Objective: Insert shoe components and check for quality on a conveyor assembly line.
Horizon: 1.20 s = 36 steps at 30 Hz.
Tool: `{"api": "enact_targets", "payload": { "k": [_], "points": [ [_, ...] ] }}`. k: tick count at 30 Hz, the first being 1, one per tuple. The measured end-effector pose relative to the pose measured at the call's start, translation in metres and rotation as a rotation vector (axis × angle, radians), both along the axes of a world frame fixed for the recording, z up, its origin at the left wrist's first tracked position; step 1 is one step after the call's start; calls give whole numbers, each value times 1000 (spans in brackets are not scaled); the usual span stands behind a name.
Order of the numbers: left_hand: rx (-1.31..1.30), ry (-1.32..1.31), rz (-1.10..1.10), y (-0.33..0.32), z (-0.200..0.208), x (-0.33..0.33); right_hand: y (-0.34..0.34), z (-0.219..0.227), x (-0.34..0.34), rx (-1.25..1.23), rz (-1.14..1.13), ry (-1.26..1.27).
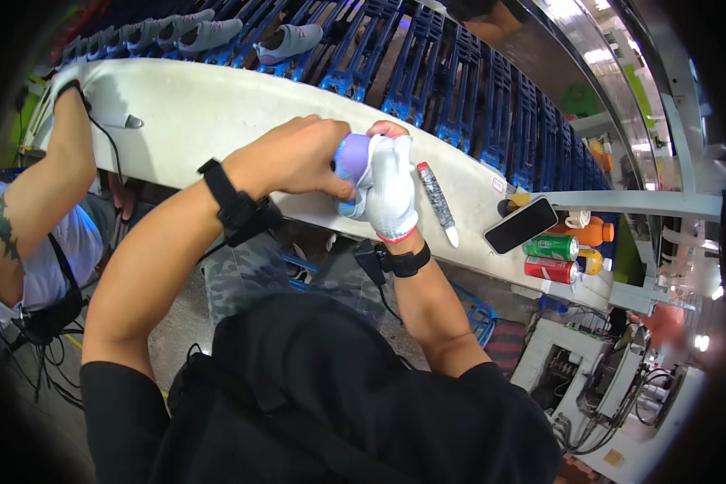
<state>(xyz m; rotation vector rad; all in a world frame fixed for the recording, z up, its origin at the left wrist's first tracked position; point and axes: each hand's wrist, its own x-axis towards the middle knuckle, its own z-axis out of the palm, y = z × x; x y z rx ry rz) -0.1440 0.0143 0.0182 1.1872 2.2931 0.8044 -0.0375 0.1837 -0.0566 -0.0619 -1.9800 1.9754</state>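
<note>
Over the white worktop, both my hands hold a light blue-grey shoe with a purple sole (352,160). My bare left hand (298,153) grips it from the left side, its fingers curled over the edge. A white knitted glove with a red cuff covers most of my right hand (392,194), closed around the shoe's other side. Bare fingertips show at the glove's far end. The hands hide much of the shoe. Just right of the glove lies a slim tool (437,202) with a dark mottled grip, a red end and a pale pointed tip.
Beyond the worktop (194,105) runs a blue slatted conveyor (355,60) carrying a single shoe (289,43) and a row of similar shoes (177,34). A phone (520,225), green can (550,246) and red can (550,269) sit at right. Another person's arm (56,169) reaches in at left.
</note>
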Motion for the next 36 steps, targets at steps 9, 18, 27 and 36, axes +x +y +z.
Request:
{"api": "enact_targets", "payload": {
  "k": [9,18,27,36],
  "points": [
    [43,247,-50,39,12,34,24,12,20,-472,66,-81],
    [69,474,-165,35,12,57,42,31,51,-75,167,-224],
    [12,155,-65,-45,44,83,-1,-17,91,704,-95,65],
    [194,268,134,-75,-26,89,0,-26,72,708,-8,313]
  ]
}}
